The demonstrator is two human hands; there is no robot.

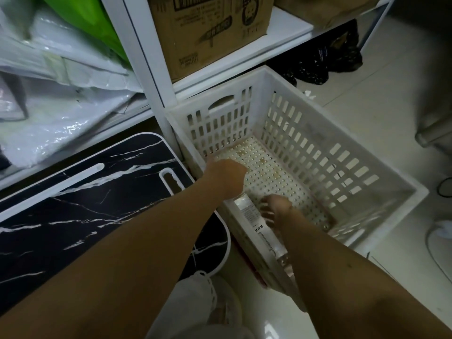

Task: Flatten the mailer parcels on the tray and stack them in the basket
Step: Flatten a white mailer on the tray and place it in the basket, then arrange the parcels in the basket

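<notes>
Centre frame, we have both hands inside the white basket (276,84): our left hand (226,176) curled, grasp hidden; our right hand (275,207) spread on a flat mailer (256,223) (long axis along the near wall). More mailers (61,94) wait upper left.

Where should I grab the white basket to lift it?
Probably by the handle slot cut into the end wall of the basket nearest the shelf, fingers hooked in from outside under the rim. The opposite end is too blurred to show a matching slot.
</notes>
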